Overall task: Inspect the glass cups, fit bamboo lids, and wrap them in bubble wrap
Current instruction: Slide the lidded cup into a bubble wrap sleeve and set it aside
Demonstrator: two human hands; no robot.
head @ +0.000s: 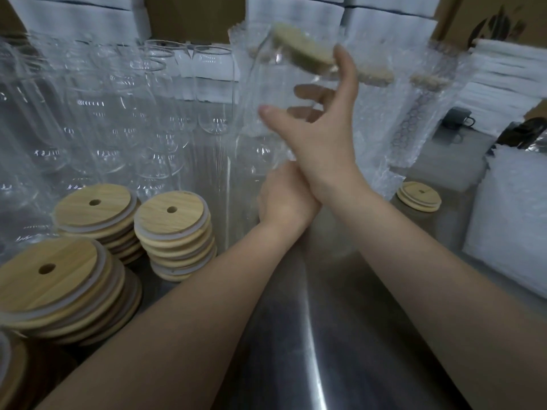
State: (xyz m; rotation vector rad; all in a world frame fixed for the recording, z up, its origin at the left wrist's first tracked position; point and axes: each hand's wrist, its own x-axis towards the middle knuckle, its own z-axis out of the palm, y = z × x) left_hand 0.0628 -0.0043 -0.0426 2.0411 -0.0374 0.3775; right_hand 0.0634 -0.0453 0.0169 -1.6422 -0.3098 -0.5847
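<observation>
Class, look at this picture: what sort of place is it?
Probably a packing bench in a warehouse or small workshop: rows of empty glass cups, stacks of bamboo lids, and cardboard boxes behind.

Right hand (319, 134) holds lidded glass cup (275, 93) above left hand (285, 196).

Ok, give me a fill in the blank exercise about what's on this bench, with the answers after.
1. The glass cup held up in the right hand is topped with a ____ lid.
2. Each lid in the lid stacks at lower left has a round ____ in its top.
3. The wrapped cups at the right stand in ____ wrap.
4. The left hand sits ____ the right wrist.

Missing words: bamboo; hole; bubble; under
</observation>
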